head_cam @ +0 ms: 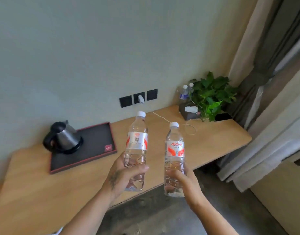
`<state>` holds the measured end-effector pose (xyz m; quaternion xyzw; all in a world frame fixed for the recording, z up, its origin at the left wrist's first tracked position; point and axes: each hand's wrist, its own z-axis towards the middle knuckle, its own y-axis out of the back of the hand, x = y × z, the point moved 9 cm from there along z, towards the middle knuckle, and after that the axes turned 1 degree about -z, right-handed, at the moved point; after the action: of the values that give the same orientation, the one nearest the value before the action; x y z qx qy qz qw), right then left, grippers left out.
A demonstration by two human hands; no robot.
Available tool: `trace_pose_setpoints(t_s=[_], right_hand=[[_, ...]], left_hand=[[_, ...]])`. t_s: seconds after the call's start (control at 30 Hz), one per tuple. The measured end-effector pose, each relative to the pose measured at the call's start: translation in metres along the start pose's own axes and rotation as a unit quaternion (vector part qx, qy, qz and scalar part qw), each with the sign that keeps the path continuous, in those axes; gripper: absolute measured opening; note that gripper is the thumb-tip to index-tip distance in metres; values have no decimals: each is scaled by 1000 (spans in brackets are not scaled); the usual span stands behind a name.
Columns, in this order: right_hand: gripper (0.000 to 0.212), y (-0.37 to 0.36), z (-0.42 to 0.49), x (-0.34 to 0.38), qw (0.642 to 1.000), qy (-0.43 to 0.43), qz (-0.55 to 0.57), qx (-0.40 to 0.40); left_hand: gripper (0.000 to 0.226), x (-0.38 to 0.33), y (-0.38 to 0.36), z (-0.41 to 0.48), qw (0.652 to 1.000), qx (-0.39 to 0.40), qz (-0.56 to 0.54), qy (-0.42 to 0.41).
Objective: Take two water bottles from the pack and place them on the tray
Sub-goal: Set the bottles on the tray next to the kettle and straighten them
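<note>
A wooden desk [213, 143] runs along a pale wall [78, 48]. Near its left end stands a steel kettle [64, 137] with a black handle and lid. On the wall above the desk's back edge sit three dark sockets [138, 98], the middle one holding a white charger [141, 99] whose cable [188, 126] trails across the desk. At the back right corner a leafy green plant [211, 95] stands beside a dark tissue box [189, 111]. Two blue-labelled bottles [184, 93] stand behind the box. Curtains [267, 82] hang at the right.
</note>
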<state>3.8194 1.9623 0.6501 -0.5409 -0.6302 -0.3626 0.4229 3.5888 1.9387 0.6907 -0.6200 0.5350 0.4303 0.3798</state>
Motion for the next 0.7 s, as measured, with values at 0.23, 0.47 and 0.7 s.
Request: trace_pose_setpoints(t_s=[0.23,0.47,0.7], right_hand=[[59,-133,21,18,986,6,-43,162],[59,-207,25,15,976,14,-73,204],[59,-238,38,15,980,18,-73,183]], left_hand=[[45,14,120,-50,989,-140,-49,0],[45,17,185,-60,980,-189,-54,-16],[46,20,213,-44,986,-153,-69,-12]])
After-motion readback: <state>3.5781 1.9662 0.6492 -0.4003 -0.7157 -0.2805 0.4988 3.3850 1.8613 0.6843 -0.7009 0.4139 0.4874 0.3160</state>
